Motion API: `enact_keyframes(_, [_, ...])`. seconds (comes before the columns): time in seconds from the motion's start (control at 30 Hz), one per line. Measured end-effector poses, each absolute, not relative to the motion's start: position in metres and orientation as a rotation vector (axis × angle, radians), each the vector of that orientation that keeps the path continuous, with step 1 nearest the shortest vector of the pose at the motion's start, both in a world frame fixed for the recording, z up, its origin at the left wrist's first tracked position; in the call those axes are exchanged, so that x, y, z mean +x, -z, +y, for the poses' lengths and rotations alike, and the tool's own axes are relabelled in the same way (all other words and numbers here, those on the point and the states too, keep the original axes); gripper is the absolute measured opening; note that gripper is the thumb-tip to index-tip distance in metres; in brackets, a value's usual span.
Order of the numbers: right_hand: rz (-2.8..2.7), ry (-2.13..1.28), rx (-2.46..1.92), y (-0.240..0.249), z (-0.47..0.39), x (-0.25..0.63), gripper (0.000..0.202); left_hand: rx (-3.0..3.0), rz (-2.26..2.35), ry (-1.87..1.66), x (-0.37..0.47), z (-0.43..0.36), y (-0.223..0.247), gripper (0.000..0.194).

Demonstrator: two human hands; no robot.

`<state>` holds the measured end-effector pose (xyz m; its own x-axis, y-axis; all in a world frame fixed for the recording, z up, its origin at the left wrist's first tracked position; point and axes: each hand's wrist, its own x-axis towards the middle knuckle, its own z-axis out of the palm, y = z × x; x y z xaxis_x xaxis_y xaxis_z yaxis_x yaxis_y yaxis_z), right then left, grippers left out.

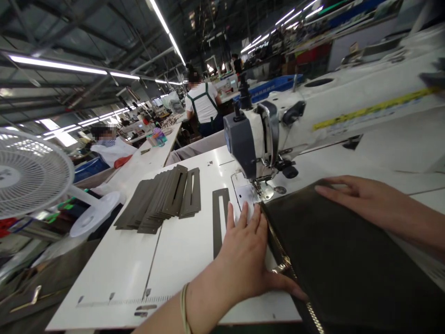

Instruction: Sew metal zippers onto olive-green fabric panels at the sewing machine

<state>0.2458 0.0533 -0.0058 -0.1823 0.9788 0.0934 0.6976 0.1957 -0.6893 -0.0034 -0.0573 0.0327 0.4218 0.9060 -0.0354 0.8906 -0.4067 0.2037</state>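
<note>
A dark olive fabric or leather panel (pixel 340 250) lies on the sewing table, its far left corner close to the needle area. A gold-toothed zipper (pixel 278 241) with a metal pull (pixel 282 266) runs along its left edge. My left hand (pixel 243 260) is spread flat at that edge, its thumb across the zipper and its fingertips pointing at the presser foot (pixel 259 189). My right hand (pixel 358 192) grips the panel's far edge, thumb on top. Beside my left fingers lies a slotted strip (pixel 219 218), partly covered by that hand.
The sewing machine head (pixel 250 144) stands ahead, its arm reaching right with a yellow measuring tape (pixel 375 109). Fanned slotted strips (pixel 160 197) lie on the left of the table (pixel 128 273). A white fan (pixel 31 171) stands far left. Two people (pixel 205 104) sit beyond.
</note>
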Motion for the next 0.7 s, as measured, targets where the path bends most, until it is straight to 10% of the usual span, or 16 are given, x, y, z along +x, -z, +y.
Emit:
enact_keyframes(0.33, [-2.333,0.615,-1.147,-0.002,0.026,0.223,0.050,2.623,1.557,0.041,0.001,-0.042,-0.035,0.118])
enact_keyframes(0.6, [-2.488,0.297,-0.699,0.043,-0.008,0.200,0.066,2.554,1.568,-0.025,0.000,-0.046,-0.030,0.119])
enact_keyframes(0.7, [-2.484,0.292,-0.696,0.045,-0.005,0.204,0.066,2.525,1.590,-0.233,0.001,-0.071,-0.028,0.087])
